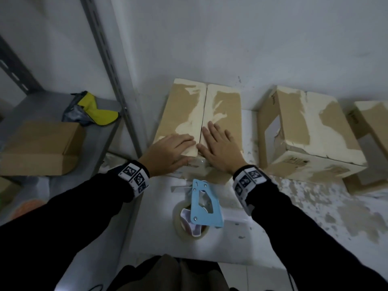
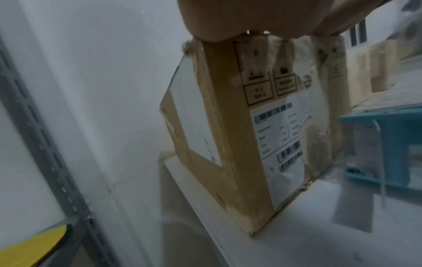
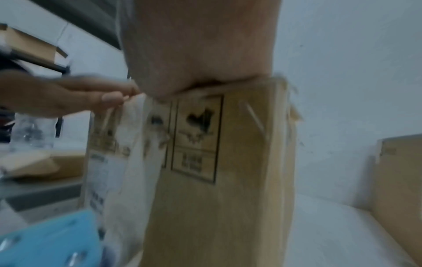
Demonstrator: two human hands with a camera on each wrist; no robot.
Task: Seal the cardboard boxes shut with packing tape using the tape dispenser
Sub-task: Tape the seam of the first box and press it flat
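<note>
On the white counter (image 1: 241, 248) against the wall, my left hand (image 1: 170, 153) and right hand (image 1: 220, 148) lie flat with straight fingers on the two top flaps of the tall brown cardboard box (image 1: 199, 114), pressing them together, grasping nothing. The seam looks untaped, so I judge sealing has barely begun: the light-blue tape dispenser (image 1: 204, 204) lies untouched just before me, and two more worn cardboard boxes (image 1: 310, 133) wait to my right.

Grey metal shelf unit (image 1: 105, 59) at left w/ yellow-grey bag (image 1: 92, 110) on it; white wall (image 1: 252, 38) behind.
</note>
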